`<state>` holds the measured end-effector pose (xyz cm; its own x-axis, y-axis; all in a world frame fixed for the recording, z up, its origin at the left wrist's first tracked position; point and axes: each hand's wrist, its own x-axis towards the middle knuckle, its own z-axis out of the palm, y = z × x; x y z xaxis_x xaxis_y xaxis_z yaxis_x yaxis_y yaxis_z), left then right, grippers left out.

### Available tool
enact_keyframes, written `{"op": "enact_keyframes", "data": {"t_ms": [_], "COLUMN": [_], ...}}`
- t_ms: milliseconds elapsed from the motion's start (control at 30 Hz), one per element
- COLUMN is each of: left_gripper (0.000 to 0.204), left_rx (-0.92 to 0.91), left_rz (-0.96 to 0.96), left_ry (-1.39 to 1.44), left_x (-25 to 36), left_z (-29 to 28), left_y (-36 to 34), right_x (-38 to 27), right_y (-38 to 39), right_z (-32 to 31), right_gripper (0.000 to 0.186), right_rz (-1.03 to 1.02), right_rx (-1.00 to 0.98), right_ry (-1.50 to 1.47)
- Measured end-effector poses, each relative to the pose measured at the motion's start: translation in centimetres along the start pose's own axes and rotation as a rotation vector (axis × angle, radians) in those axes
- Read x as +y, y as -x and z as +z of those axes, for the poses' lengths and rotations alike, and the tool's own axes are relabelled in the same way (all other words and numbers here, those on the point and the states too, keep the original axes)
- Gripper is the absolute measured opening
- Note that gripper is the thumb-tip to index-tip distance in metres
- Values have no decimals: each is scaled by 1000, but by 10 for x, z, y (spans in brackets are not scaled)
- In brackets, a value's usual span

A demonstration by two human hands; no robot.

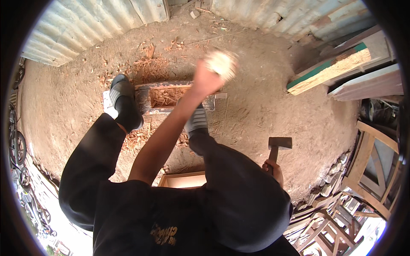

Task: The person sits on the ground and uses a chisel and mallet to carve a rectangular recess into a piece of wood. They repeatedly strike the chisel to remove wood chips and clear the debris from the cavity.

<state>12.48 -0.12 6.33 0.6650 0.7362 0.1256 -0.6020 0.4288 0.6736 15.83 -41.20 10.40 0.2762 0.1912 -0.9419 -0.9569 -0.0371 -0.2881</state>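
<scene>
On brown dirt floor littered with reddish wood chips, head view: straddling weathered rectangular wooden piece with chip-filled recess, grey-sandalled feet by both ends. Gripping blocky dark-headed hammer in right hand, wrapped round handle. Holding left hand out past wooden piece, against pale motion-blurred object; can't tell finger closure.

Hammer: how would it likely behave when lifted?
The hammer is probably head-heavy: its head is broad and blocky. Its straight handle should feel stiff. Gripped below its head, it might tip if the right hand loosened.
</scene>
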Motion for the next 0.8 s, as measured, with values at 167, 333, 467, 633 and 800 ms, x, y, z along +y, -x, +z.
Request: {"op": "enact_keyframes", "data": {"t_ms": [167, 333, 467, 633, 800], "left_gripper": [55, 62, 59, 57, 50], "left_rx": [-479, -536, -440, -421, -351], "left_rz": [34, -3, -99, -69, -1], "left_ry": [-1125, -1226, -1265, -1307, -1320], "left_x": [-39, -67, -60, -69, -81], "left_z": [13, -15, -10, -14, -25], "left_y": [34, 50, 43, 38, 42], "right_x": [6, 10, 5, 4, 6], "right_y": [-13, -14, -18, -14, -11], "right_z": [15, 60, 89, 99, 90], "right_gripper": [12, 14, 17, 17, 17], "right_rz": [43, 29, 57, 74, 83], "right_rx": [-10, 23, 5, -34, -20], "right_ry": [93, 275, 271, 253, 181]}}
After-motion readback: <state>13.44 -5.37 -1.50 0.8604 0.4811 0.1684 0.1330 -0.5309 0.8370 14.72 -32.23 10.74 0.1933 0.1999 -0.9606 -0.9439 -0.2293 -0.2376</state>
